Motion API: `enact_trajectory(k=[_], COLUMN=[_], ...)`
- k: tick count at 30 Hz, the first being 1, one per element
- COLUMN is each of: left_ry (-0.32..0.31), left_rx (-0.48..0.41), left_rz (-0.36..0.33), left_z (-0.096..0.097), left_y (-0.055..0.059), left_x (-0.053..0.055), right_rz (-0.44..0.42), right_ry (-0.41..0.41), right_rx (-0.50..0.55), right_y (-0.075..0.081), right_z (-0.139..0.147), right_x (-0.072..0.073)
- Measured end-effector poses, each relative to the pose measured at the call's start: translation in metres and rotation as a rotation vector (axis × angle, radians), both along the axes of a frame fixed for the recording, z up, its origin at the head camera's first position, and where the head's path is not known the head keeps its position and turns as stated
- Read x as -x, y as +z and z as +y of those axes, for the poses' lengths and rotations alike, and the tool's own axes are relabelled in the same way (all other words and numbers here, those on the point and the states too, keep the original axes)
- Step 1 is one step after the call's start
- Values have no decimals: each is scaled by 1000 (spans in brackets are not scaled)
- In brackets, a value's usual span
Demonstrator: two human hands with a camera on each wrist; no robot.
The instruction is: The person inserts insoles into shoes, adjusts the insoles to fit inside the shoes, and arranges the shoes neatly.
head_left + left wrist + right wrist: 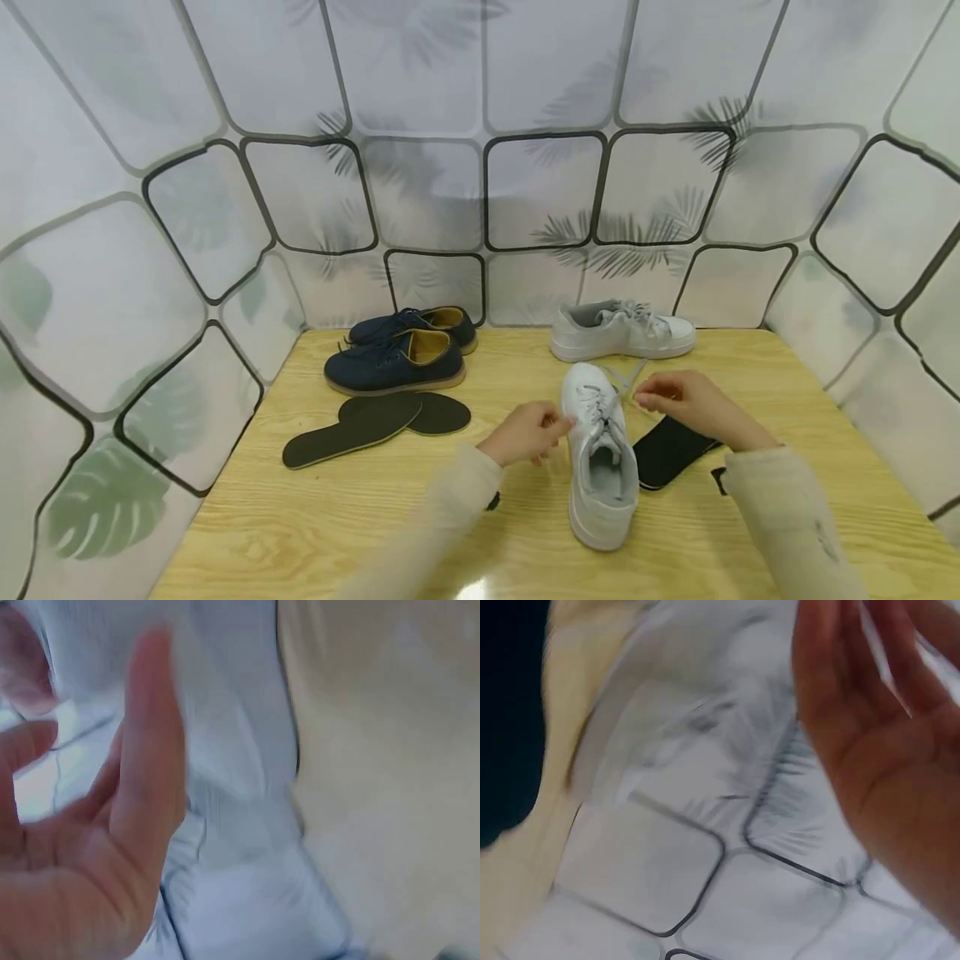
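Observation:
A white lace-up sneaker [600, 492] stands on the table between my hands, its toe pointing away from me and its opening toward me. Loose white lace [628, 377] extends from its right side. My left hand [531, 433] is at the shoe's left side, fingertips right by the laced part; its thumb and a finger stand apart in the left wrist view with nothing between them. To the right of the shoe hovers my right hand [693, 404], fingers bent loosely close to the lace. Under that hand lies a black insole [667, 458], partly hidden.
The other white sneaker [622, 332] lies at the back right, pointing right. Two navy shoes [393, 367] with tan lining stand at the back left. Before them are two dark insoles [352, 433], one overlapping the other. Patterned fabric walls [543, 192] enclose the wooden table [337, 533].

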State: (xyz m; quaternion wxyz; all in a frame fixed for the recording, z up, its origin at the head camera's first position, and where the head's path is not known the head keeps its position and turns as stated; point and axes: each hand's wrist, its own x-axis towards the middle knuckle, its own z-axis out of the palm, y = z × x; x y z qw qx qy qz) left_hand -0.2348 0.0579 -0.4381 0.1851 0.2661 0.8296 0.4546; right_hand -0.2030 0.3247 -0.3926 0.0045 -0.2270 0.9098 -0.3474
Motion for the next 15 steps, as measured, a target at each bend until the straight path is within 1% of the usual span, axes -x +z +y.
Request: enact_trajectory(k=[1,2,4,5,6,7,8,10,11,13,15], left_ry=[29,54,85,88,81,64,45,15,9,20,37], left_rx=[37,81,194,257,317,376,430,521,567,628,670], left_rz=[116,242,491,597,671,715,738,750,753,775,831], left_z=[3,7,18,25,32,39,46,57,61,68,73], left_y=[5,9,14,16,17,17,17,15,13,8,2], left_x=[13,26,54,67,78,88,96,109,113,119,122], right_rz=[26,39,29,21,6,-14,-31,-48,-48,-43,-27], right_ry=[-71,-103,-123,-118,-118,-130,-147,-188,-211,-243,-254], right_rx=[-66,-132,-256,-312,-359,-393,-426,-464,-466,-451,-426], right_y=[-5,-11,-26,-33,-40,-46,-52,-61,-65,-72,-77], right_z=[5,10,17,19,21,23,24,25,27,29,32], right_x=[15,31,58,70,80,87,93,100,102,104,104])
